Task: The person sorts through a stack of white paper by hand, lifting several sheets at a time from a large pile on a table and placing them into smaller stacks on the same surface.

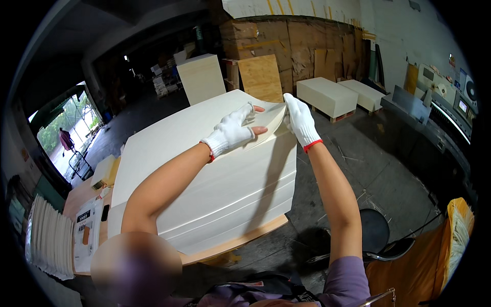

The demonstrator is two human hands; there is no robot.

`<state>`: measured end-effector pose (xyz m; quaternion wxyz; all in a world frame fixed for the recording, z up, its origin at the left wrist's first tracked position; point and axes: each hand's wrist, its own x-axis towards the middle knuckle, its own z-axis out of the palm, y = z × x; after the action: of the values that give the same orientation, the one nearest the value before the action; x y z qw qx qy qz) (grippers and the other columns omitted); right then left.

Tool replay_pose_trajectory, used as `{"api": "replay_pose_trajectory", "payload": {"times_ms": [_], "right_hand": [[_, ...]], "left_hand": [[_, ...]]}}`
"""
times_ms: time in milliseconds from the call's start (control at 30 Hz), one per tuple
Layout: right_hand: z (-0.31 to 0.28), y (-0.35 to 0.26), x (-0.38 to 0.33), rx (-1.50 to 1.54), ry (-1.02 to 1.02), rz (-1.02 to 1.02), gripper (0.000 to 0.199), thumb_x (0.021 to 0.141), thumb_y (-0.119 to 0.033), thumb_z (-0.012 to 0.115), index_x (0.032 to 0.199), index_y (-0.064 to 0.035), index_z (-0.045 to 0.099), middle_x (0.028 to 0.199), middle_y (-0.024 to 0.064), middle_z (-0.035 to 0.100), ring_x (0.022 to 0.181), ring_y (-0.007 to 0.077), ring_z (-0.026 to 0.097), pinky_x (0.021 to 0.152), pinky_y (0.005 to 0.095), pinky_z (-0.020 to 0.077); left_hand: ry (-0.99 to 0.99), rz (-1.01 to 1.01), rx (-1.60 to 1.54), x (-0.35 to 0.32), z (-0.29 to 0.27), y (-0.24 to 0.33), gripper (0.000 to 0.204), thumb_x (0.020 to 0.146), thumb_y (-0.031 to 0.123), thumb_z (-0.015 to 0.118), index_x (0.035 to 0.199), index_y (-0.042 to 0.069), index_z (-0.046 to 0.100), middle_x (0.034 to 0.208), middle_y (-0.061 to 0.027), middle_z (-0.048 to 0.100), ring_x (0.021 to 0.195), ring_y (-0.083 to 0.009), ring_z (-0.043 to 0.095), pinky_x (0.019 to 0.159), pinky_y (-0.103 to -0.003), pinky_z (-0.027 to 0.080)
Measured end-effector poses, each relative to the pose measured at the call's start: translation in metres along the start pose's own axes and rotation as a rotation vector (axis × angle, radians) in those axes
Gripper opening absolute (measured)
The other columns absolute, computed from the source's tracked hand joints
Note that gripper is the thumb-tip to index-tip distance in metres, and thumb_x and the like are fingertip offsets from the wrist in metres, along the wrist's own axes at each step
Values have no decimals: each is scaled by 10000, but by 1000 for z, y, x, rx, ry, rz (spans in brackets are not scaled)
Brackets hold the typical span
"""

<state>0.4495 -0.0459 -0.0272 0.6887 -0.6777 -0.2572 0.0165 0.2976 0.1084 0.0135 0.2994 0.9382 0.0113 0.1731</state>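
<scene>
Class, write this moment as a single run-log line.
left hand: on lifted sheet corner | right hand: pinching same corner | paper stack: on wooden pallet

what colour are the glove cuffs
Red trim on white gloves, left hand and right hand; head view.

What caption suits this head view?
Two gloved hands, left and right, lift the corner of sheets off a tall paper stack.

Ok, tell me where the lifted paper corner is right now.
In the head view, the lifted paper corner is at the far right corner of the big paper stack, pinched between the left hand and the right hand.
</scene>
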Motion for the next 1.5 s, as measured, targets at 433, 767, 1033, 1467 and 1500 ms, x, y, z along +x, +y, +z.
{"api": "replay_pose_trajectory", "payload": {"times_ms": [433,767,1033,1467,1500], "right_hand": [[-11,-21,-1,-574,-95,-483,575,1029,-554,420,912,-25,612,772,183,633,784,390,618,731,458,466],[-3,-13,-13,-71,-42,-42,513,1006,-515,475,906,-40,641,686,54,595,612,162,563,633,336,458],[-2,-8,-13,-68,-19,-80,490,1009,-516,473,897,-64,625,653,54,580,575,158,557,601,332,458],[1,7,-4,-226,34,-256,524,1021,-536,458,946,-43,619,754,130,617,663,254,601,683,375,482],[0,4,-5,-241,15,-227,526,1022,-536,456,950,-40,616,768,139,620,676,266,605,695,381,484]], "left_hand": [[3,96,-111,16,0,-39,405,948,228,485,1325,135,602,1281,-99,647,1175,-207,622,893,-329,510],[-49,-55,-142,6,-2,-7,448,929,349,699,1303,121,601,1276,-130,639,1177,-231,611,975,-370,492],[-6,7,-100,6,-2,-14,536,850,273,795,1318,111,589,1309,-150,625,1217,-237,584,1036,-364,465],[148,135,-3,7,5,-21,428,963,271,602,1356,106,568,1211,-169,671,1161,-262,635,997,-364,484],[164,181,86,8,5,-22,412,973,273,580,1348,103,574,1179,-170,683,1128,-259,650,975,-363,493]]}}
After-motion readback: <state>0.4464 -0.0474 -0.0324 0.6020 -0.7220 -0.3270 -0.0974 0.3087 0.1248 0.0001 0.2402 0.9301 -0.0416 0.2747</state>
